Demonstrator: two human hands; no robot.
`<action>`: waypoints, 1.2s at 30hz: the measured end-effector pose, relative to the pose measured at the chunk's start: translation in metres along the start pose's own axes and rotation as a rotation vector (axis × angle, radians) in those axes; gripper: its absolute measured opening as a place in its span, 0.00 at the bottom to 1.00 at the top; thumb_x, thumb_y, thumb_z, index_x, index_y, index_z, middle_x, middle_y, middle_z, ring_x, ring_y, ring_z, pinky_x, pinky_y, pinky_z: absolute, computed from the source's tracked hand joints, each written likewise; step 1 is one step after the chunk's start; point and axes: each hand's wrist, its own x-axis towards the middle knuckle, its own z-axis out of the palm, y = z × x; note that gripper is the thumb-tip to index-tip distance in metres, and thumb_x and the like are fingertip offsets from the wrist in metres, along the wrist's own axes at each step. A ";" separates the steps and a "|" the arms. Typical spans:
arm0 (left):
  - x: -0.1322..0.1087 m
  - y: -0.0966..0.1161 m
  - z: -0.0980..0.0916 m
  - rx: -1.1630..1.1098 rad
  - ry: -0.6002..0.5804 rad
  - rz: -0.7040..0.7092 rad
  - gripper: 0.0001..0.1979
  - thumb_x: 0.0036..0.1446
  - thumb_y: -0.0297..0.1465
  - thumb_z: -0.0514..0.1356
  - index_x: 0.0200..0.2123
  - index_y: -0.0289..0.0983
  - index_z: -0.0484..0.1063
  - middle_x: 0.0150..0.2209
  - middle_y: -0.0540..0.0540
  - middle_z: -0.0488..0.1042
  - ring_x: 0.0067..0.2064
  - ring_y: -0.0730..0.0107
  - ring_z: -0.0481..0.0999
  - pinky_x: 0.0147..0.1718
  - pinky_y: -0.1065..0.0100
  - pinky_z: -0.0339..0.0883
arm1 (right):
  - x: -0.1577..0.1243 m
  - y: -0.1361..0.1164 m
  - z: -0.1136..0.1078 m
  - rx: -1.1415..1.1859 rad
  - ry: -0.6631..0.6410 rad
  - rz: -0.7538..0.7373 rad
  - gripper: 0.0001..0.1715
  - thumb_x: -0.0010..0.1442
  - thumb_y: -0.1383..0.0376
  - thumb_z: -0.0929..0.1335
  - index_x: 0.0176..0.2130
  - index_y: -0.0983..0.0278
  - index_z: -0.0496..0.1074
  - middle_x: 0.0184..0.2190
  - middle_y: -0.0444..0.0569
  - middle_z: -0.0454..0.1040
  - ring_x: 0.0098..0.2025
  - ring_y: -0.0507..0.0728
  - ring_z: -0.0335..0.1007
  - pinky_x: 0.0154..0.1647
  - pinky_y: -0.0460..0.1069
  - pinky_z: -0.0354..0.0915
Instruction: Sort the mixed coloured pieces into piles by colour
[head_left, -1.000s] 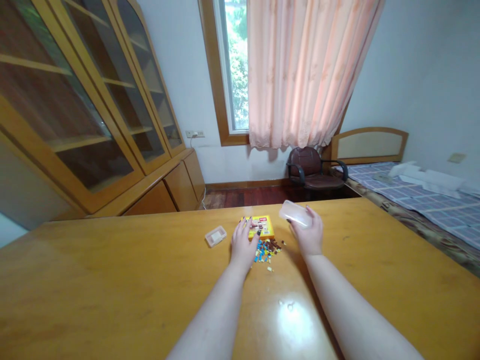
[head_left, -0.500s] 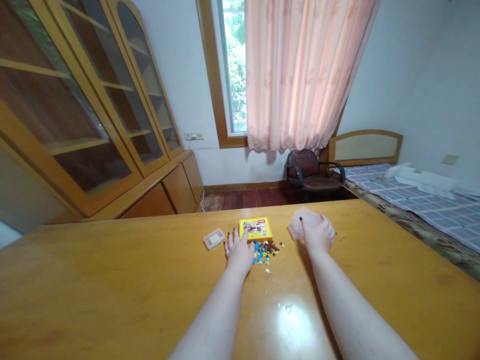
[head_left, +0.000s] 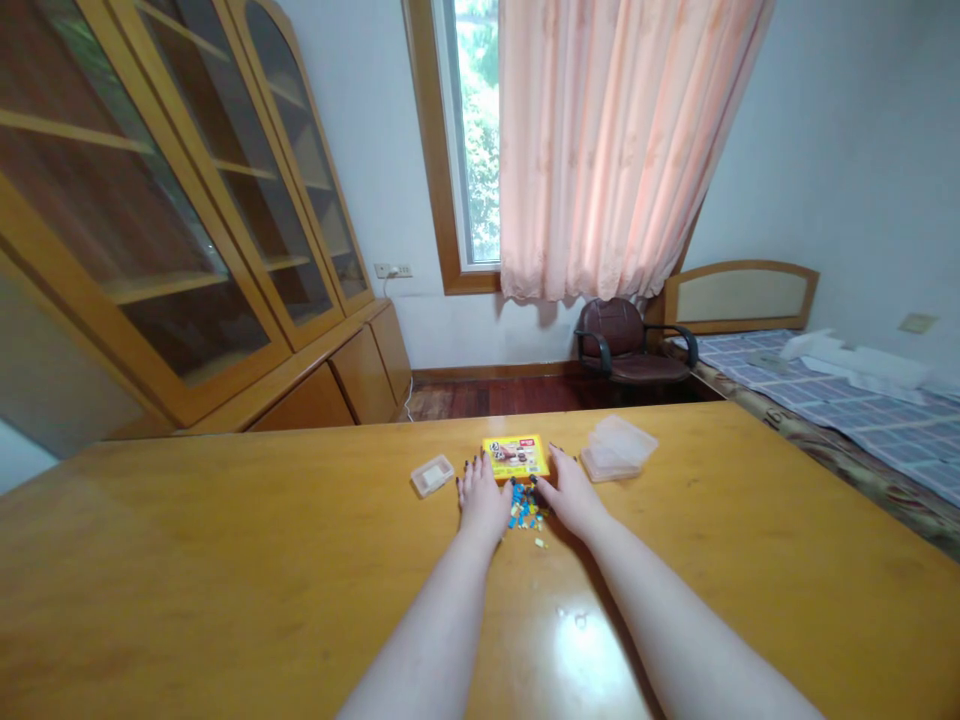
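A heap of small coloured bricks point(head_left: 526, 508) lies on the wooden table point(head_left: 225, 560), just in front of a yellow booklet point(head_left: 515, 456). My left hand point(head_left: 481, 498) rests flat on the table at the heap's left edge, fingers spread and holding nothing. My right hand point(head_left: 570, 496) lies flat at the heap's right edge, fingers stretched out and empty. An open clear plastic box point(head_left: 618, 448) sits on the table to the right of the booklet, apart from both hands.
A small clear container point(head_left: 432, 474) sits left of my left hand. A wooden glass-door cabinet point(head_left: 187, 230) lines the left wall. Beyond the table are a dark office chair point(head_left: 626, 342), a bed point(head_left: 847, 395), and a pink curtain point(head_left: 607, 140).
My right hand set the clear plastic box down on the table, let go of it and moved left to the brick heap. My left hand stayed by the heap.
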 end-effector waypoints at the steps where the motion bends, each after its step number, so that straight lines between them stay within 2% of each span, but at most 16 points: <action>1: 0.001 -0.001 0.001 -0.045 -0.012 0.018 0.31 0.53 0.32 0.55 0.60 0.35 0.54 0.61 0.34 0.57 0.64 0.51 0.50 0.61 0.50 0.40 | 0.001 0.004 0.002 0.006 -0.014 0.046 0.29 0.49 0.60 0.69 0.51 0.62 0.67 0.51 0.55 0.70 0.55 0.65 0.62 0.59 0.62 0.51; 5: 0.003 -0.002 0.003 -0.256 0.009 0.046 0.29 0.53 0.31 0.55 0.59 0.37 0.57 0.61 0.38 0.58 0.63 0.55 0.54 0.61 0.52 0.42 | 0.003 0.013 0.002 0.102 -0.068 0.120 0.27 0.47 0.61 0.71 0.48 0.59 0.70 0.47 0.53 0.73 0.53 0.66 0.65 0.61 0.64 0.45; 9: 0.000 0.004 -0.003 -0.442 0.082 0.045 0.28 0.54 0.30 0.55 0.59 0.37 0.58 0.61 0.41 0.58 0.63 0.62 0.55 0.60 0.62 0.50 | 0.004 0.012 0.004 0.289 -0.018 0.157 0.35 0.43 0.64 0.72 0.52 0.60 0.67 0.51 0.53 0.71 0.55 0.66 0.63 0.59 0.63 0.53; 12: -0.004 0.009 -0.012 -0.491 0.137 0.115 0.27 0.55 0.28 0.55 0.59 0.39 0.58 0.62 0.43 0.58 0.63 0.64 0.55 0.61 0.63 0.50 | 0.007 0.007 0.007 0.489 0.051 0.143 0.39 0.45 0.64 0.72 0.56 0.61 0.63 0.53 0.52 0.69 0.57 0.62 0.62 0.58 0.60 0.57; 16: -0.008 0.014 -0.022 -0.497 0.204 0.177 0.26 0.56 0.31 0.56 0.58 0.44 0.59 0.61 0.47 0.60 0.62 0.64 0.57 0.63 0.61 0.45 | 0.010 -0.002 0.005 0.651 0.061 0.138 0.39 0.47 0.64 0.71 0.57 0.60 0.61 0.54 0.50 0.68 0.59 0.61 0.59 0.59 0.59 0.55; 19: -0.010 0.015 -0.026 -0.499 0.229 0.121 0.25 0.56 0.33 0.57 0.58 0.45 0.60 0.59 0.49 0.63 0.64 0.60 0.53 0.63 0.57 0.41 | 0.013 -0.008 0.000 0.650 0.078 0.142 0.35 0.48 0.64 0.71 0.55 0.61 0.65 0.54 0.50 0.68 0.58 0.61 0.60 0.61 0.60 0.53; 22: -0.011 0.014 -0.026 -0.541 0.250 0.067 0.26 0.55 0.35 0.58 0.58 0.45 0.61 0.58 0.50 0.64 0.65 0.57 0.47 0.62 0.56 0.46 | 0.013 -0.012 -0.004 0.628 0.093 0.158 0.33 0.48 0.63 0.71 0.54 0.62 0.67 0.52 0.51 0.70 0.56 0.63 0.63 0.60 0.61 0.54; 27: -0.010 0.010 -0.020 -0.611 0.335 0.097 0.23 0.55 0.34 0.58 0.55 0.44 0.65 0.55 0.46 0.68 0.61 0.58 0.58 0.61 0.56 0.48 | 0.010 -0.015 -0.004 0.589 0.123 0.192 0.31 0.47 0.61 0.72 0.52 0.64 0.69 0.50 0.52 0.72 0.54 0.64 0.65 0.58 0.61 0.57; 31: -0.010 0.010 -0.020 -0.620 0.399 0.172 0.22 0.54 0.34 0.59 0.54 0.43 0.66 0.54 0.45 0.70 0.57 0.61 0.65 0.61 0.58 0.49 | 0.008 -0.017 -0.003 0.609 0.132 0.194 0.31 0.47 0.60 0.72 0.52 0.63 0.70 0.50 0.52 0.72 0.53 0.64 0.66 0.57 0.61 0.58; 34: -0.011 0.011 -0.021 -0.632 0.460 0.202 0.24 0.54 0.35 0.59 0.55 0.42 0.65 0.55 0.43 0.68 0.56 0.61 0.66 0.58 0.60 0.56 | 0.007 -0.019 -0.002 0.615 0.120 0.189 0.32 0.48 0.59 0.71 0.52 0.63 0.69 0.49 0.52 0.73 0.52 0.64 0.67 0.56 0.61 0.60; 36: -0.012 0.011 -0.023 -0.625 0.493 0.220 0.25 0.54 0.36 0.59 0.56 0.41 0.64 0.55 0.42 0.66 0.56 0.61 0.65 0.57 0.60 0.57 | 0.007 -0.019 -0.002 0.588 0.106 0.177 0.31 0.48 0.59 0.71 0.52 0.63 0.70 0.50 0.52 0.72 0.52 0.64 0.67 0.56 0.61 0.60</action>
